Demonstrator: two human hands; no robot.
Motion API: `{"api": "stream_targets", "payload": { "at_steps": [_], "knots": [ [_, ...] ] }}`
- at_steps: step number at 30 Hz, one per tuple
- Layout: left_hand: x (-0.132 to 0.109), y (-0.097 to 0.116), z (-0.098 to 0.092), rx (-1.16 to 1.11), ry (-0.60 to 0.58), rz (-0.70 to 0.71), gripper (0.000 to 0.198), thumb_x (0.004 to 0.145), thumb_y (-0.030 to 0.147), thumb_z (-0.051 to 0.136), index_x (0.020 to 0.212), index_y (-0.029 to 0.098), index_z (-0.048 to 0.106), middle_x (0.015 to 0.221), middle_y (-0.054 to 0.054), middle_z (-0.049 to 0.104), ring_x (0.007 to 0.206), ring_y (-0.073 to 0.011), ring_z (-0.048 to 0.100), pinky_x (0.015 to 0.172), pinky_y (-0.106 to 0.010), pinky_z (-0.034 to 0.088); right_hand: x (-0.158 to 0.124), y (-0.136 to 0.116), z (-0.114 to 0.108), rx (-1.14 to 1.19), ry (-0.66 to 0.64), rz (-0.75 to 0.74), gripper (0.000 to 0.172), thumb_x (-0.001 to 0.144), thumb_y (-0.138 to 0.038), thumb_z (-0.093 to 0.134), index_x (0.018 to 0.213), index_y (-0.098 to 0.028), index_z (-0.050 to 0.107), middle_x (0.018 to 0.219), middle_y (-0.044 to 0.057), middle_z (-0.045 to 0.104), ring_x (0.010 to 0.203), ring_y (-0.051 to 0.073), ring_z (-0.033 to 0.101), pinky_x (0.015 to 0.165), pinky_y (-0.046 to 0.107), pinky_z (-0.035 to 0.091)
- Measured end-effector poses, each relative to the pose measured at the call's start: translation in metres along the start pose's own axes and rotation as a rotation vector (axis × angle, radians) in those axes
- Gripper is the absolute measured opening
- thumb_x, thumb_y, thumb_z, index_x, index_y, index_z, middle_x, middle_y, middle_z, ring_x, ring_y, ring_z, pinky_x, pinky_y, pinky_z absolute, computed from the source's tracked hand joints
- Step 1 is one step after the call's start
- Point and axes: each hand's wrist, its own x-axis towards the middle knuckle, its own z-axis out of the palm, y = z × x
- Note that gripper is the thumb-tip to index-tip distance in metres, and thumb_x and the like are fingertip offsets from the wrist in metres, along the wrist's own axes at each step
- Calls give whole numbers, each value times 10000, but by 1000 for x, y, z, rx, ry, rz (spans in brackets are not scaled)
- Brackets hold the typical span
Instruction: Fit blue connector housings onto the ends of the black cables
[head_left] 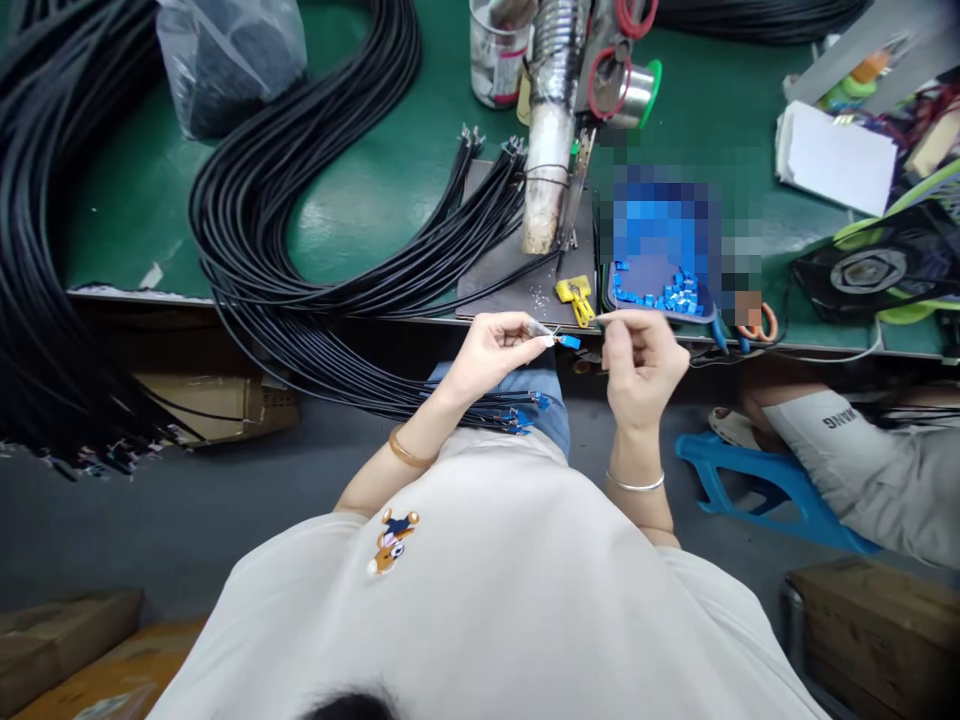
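Between the thumb and fingertips of my left hand (501, 352) is a cable end with a small blue connector (570, 342) at its tip, just off the table edge. To the right, my right hand (643, 362) is closed, its fingertips pointing toward the connector but apart from it. Whatever those fingers may hold is too small to make out. Just beyond the hands, a yellow clip (576, 300) lies at the edge of a dark board (499, 285). Finished-looking cable ends with blue connectors (517, 418) rest over my lap, below my left hand.
Black cable bundles (247, 210) cover the left of the green table (360, 200). A tray (701, 318) holds loose blue connectors. A metal duct (547, 190) hangs over the board. At right are orange-handled pliers (761, 325), a fan (870, 270) and a seated person's leg (832, 430).
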Motion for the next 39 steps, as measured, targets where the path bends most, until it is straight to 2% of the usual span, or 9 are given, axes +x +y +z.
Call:
{"api": "stream_targets", "payload": {
  "at_steps": [2, 4, 10, 18, 23, 28, 32, 35, 39],
  "knots": [
    [0, 0, 3, -1, -5, -16, 207, 705, 286, 796, 684, 110, 689, 629, 6, 600, 572, -52, 483, 549, -177, 388, 4, -1, -2, -59, -163, 23, 200, 938, -347, 584, 940, -218, 737, 707, -30, 672, 490, 50, 490, 459, 209, 344],
    [1, -1, 4, 7, -5, -35, 200, 693, 268, 787, 660, 109, 670, 611, 15, 577, 554, -48, 464, 531, -175, 376, 8, 2, -2, -67, -260, 49, 223, 927, -353, 594, 916, -205, 760, 764, -4, 719, 539, 61, 524, 500, 212, 384],
    [7, -6, 5, 22, -26, -81, 129, 690, 205, 735, 661, 115, 646, 582, 37, 544, 533, -40, 447, 519, -169, 364, 16, 23, 2, 72, -380, 241, 260, 901, -394, 618, 891, -190, 779, 610, -25, 641, 459, 48, 437, 441, 201, 310],
    [19, -16, 5, 9, 83, -54, 119, 687, 186, 749, 695, 123, 649, 609, 31, 606, 542, -48, 532, 554, -168, 449, 21, 27, 3, 122, -376, 325, 223, 898, -345, 630, 963, -199, 785, 512, -51, 580, 412, 45, 452, 425, 191, 320],
    [23, -21, 6, -65, 119, -36, 160, 692, 185, 787, 799, 128, 682, 682, 13, 661, 603, -56, 604, 600, -151, 501, 20, 19, 2, -86, -337, 200, 214, 914, -332, 613, 964, -213, 783, 576, -33, 653, 431, 55, 463, 468, 214, 381],
    [26, -24, 7, -81, 122, 2, 163, 708, 195, 806, 782, 131, 676, 726, 8, 666, 664, -62, 634, 666, -155, 529, 19, 19, 2, -178, -309, 63, 177, 915, -298, 619, 952, -222, 775, 685, -17, 718, 495, 62, 535, 556, 217, 459],
    [27, -24, 8, -49, 117, 34, 149, 764, 242, 777, 805, 139, 677, 749, 4, 663, 682, -66, 632, 661, -156, 521, 22, 23, 5, -217, -169, 118, 205, 915, -363, 618, 952, -205, 743, 689, -15, 699, 525, 77, 556, 547, 226, 439],
    [26, -23, 6, 0, 101, 114, 102, 789, 221, 756, 821, 151, 690, 782, -5, 677, 710, -78, 642, 676, -168, 521, 25, 25, 6, -131, -293, 243, 278, 912, -417, 619, 772, -184, 680, 599, -33, 633, 485, 67, 499, 502, 224, 370],
    [24, -14, -4, 113, -83, 285, 30, 847, 172, 690, 849, 174, 720, 810, -27, 708, 747, -107, 653, 697, -209, 517, 30, 26, 3, 144, -484, 307, 362, 967, -410, 527, 682, -190, 560, 568, -46, 567, 510, 64, 491, 520, 209, 373]
  ]
}}
